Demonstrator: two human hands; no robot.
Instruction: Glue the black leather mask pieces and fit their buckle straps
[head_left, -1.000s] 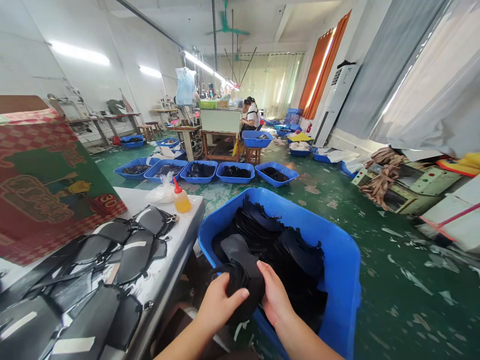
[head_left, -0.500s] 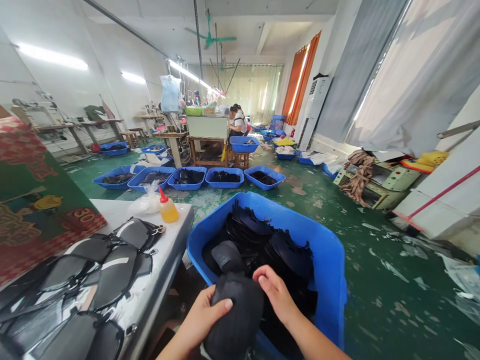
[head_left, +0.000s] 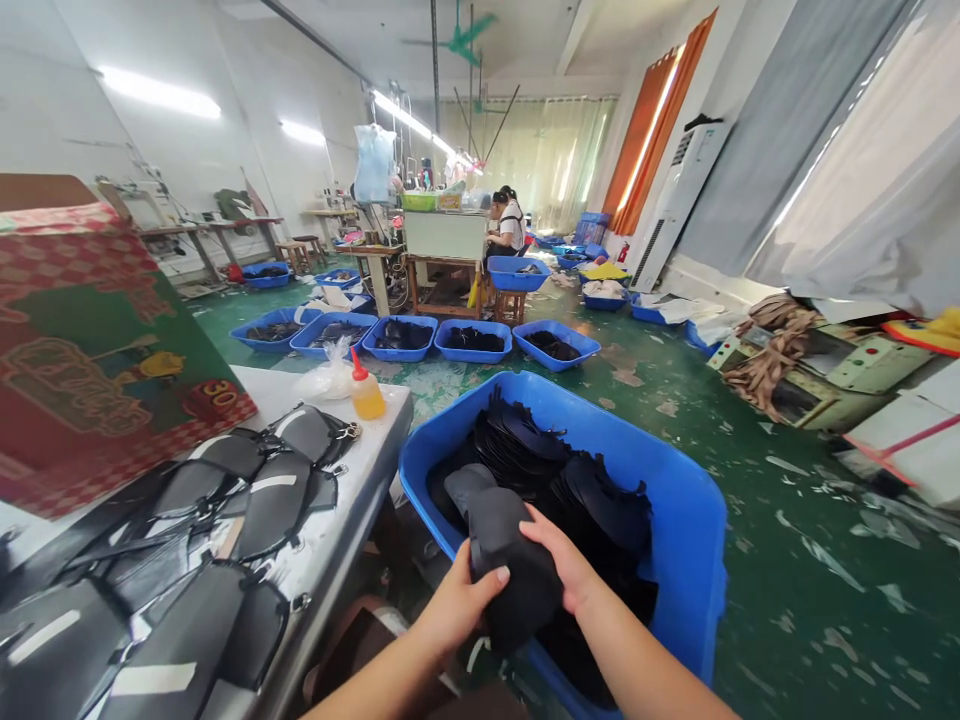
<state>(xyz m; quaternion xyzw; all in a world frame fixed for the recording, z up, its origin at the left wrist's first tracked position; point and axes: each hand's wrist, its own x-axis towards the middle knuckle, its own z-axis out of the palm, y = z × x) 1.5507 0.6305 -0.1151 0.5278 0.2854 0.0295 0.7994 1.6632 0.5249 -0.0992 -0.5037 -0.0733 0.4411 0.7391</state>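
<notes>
Both hands are closed on a curved black leather-like piece (head_left: 508,545) with a second, greyer flap at its far end. My left hand (head_left: 469,590) grips its left side, thumb on top. On the right edge, my right hand (head_left: 559,555) has its fingers pressed against the piece. Beneath them stands a large blue tub (head_left: 686,490) holding stacks of dark cut pieces (head_left: 517,435) with frayed edges. To the left, black pieces with white strips and metal rings (head_left: 274,500) lie on a pale table (head_left: 375,460).
A bottle of yellow liquid (head_left: 367,395) with a red nozzle and a clear plastic bag (head_left: 326,378) stand on the table beside a printed carton (head_left: 97,350). Several smaller blue tubs (head_left: 472,342) line the green floor. A person (head_left: 510,225) sits farther back.
My right hand has come from beside the black piece onto its right edge. The piece is tilted differently and held higher. The camera view has turned left.
</notes>
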